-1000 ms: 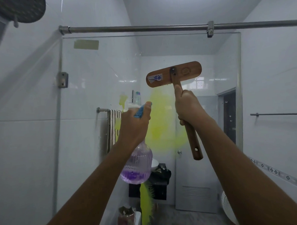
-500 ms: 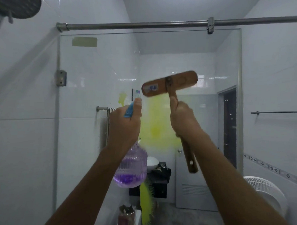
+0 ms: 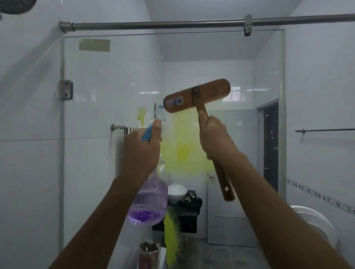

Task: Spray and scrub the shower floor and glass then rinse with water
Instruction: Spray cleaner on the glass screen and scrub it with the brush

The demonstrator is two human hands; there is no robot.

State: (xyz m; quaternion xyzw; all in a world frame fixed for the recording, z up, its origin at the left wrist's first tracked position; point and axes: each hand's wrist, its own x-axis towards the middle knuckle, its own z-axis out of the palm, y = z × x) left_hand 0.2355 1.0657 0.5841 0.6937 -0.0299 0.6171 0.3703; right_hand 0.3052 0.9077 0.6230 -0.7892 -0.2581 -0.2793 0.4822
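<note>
Scrubbing glass (image 3: pixel 110 86), seemingly: brush (image 3: pixel 197 95) gripped in right hand (image 3: pixel 213 137), bottle (image 3: pixel 149 203) clutched in left hand (image 3: pixel 142 149) (trigger ready). Next: press flat.

Two arms of one person, seen from that person's own head. The left forearm (image 3: pixel 99 219) and the right forearm (image 3: pixel 275 207) are bare from the wrists down to the bottom edge of the view, lean and smooth, growing wider as they near it. The left hand (image 3: pixel 142 153) and the right hand (image 3: pixel 215 137) are bare as well, and mostly their backs and knuckles show. Slight blur softens the finer detail.
</note>
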